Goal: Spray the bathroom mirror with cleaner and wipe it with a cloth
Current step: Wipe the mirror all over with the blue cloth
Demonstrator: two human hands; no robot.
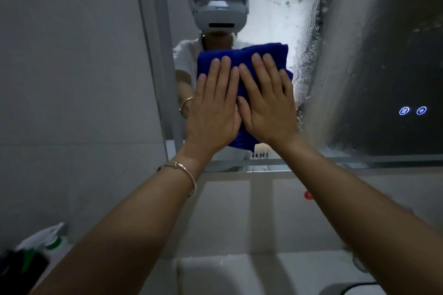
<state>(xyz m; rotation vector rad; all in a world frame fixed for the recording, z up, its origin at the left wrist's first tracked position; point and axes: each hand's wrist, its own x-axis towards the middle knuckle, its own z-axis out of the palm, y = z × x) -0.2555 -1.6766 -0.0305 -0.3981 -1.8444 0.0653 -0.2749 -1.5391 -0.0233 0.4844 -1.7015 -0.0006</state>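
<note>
A folded blue cloth (268,55) is pressed flat against the bathroom mirror (359,55). My left hand (212,108) and my right hand (266,100) lie side by side on the cloth, fingers extended and pointing up, palms pushing it onto the glass. The mirror is covered with droplets and streaks of cleaner above and to the right of the cloth. A spray bottle (45,239) with a white trigger head and green collar stands at the lower left on the counter. A bracelet circles my left wrist.
A white sink basin (215,273) sits below my arms. The mirror's lower frame (335,163) runs just under the cloth. Two lit touch icons (412,110) glow at the mirror's right. A grey tiled wall (72,79) fills the left. A person's reflection shows behind the cloth.
</note>
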